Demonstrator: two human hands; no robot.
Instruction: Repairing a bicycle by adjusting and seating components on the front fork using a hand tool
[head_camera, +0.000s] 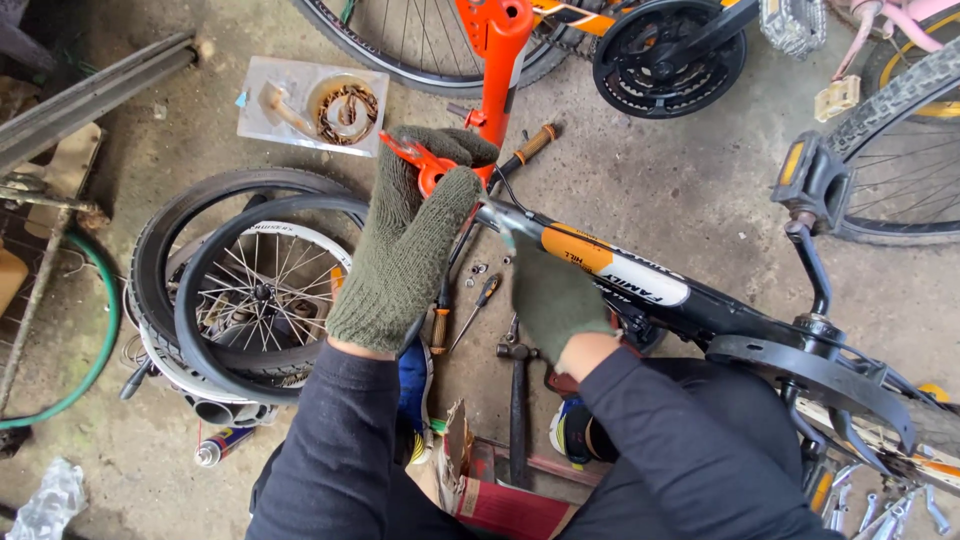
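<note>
You held both hands out in front of you, each in a green knit glove, with dark sleeves down to the wrists. Your left hand (405, 240) was raised higher and further forward, fingers stretched up and curled over at the tips, back of the glove facing you. Your right hand (555, 295) sat lower and just beside it, fingers closed, wrist bent inward.
</note>
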